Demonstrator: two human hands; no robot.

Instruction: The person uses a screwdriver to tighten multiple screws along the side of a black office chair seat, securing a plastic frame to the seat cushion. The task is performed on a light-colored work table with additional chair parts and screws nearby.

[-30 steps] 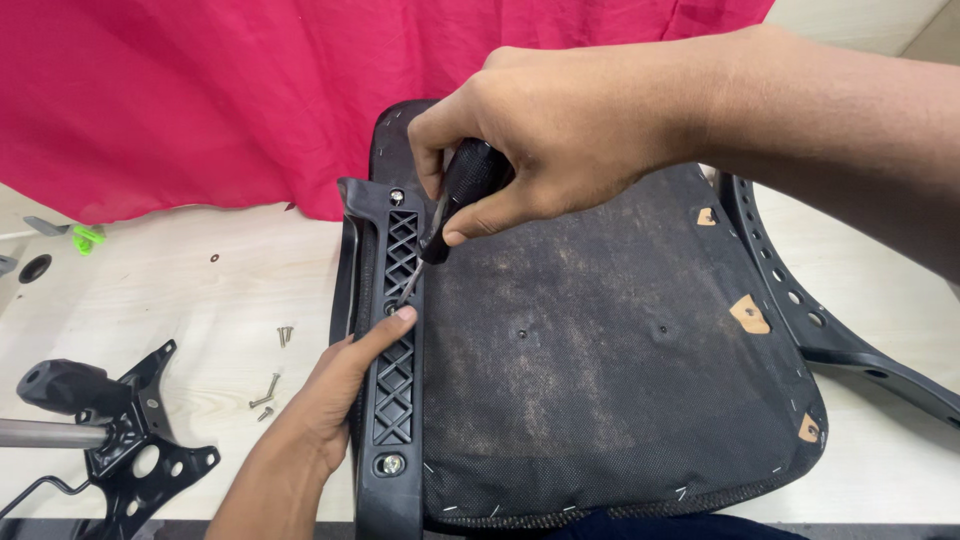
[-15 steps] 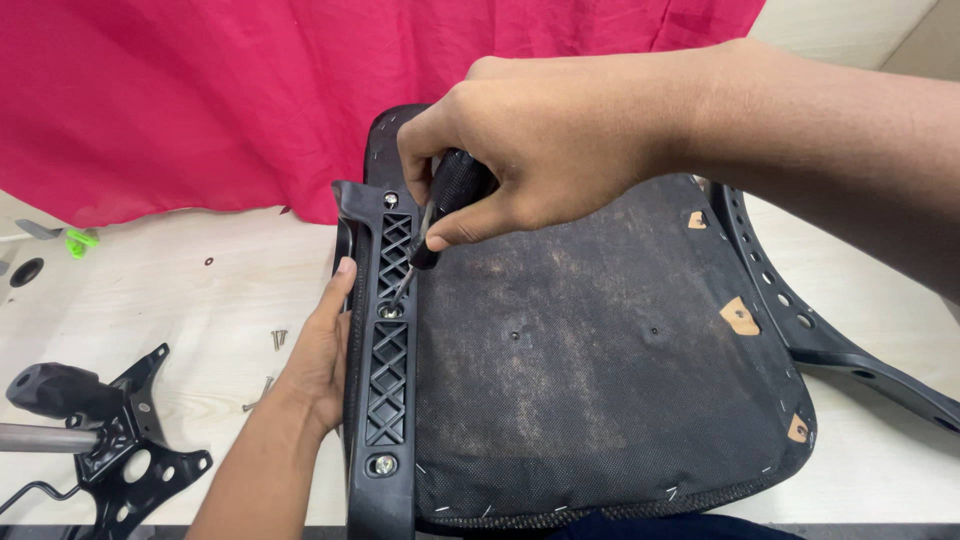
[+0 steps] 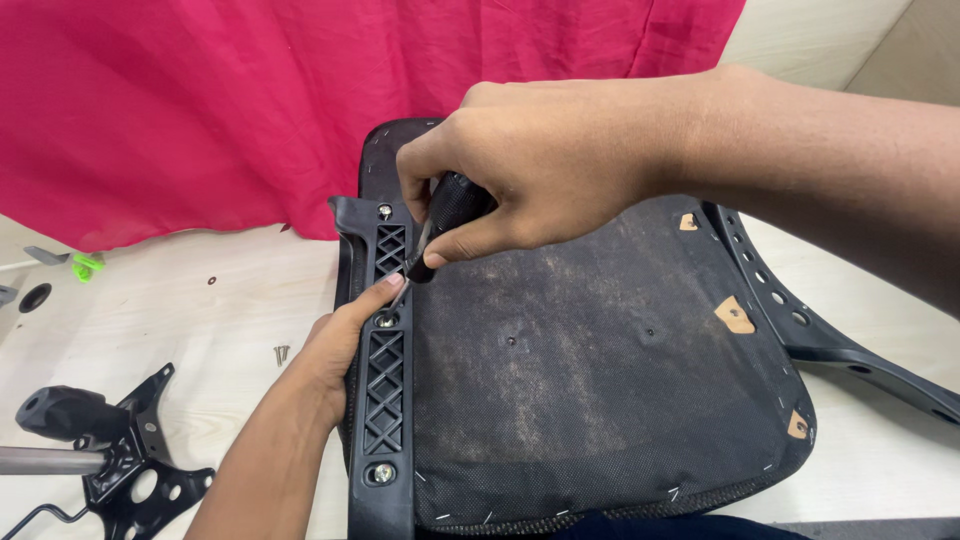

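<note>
Around us: a black metal bracket [image 3: 130, 470] with a knobbed lever is lying at lower left, loose screws [image 3: 281, 353] are resting beside our left wrist, and a green bit [image 3: 86, 266] is sitting far left.
In the way: our right hand [image 3: 560, 165] is covering the armrest bracket's [image 3: 385, 400] upper part.
Seat: we are working on an upturned chair seat [image 3: 600, 370], dusty black fabric stapled at the rim, tan tabs along its right edge.
Right hand: we are gripping a black-handled screwdriver [image 3: 445, 225], fingers closed around it, tip down at a middle screw.
Left hand [image 3: 335, 350]: we are pressing curled fingers against the bracket's side, thumb by the tip.
Surface: a pale table [image 3: 200, 320], with red cloth [image 3: 250, 110] hanging behind.
</note>
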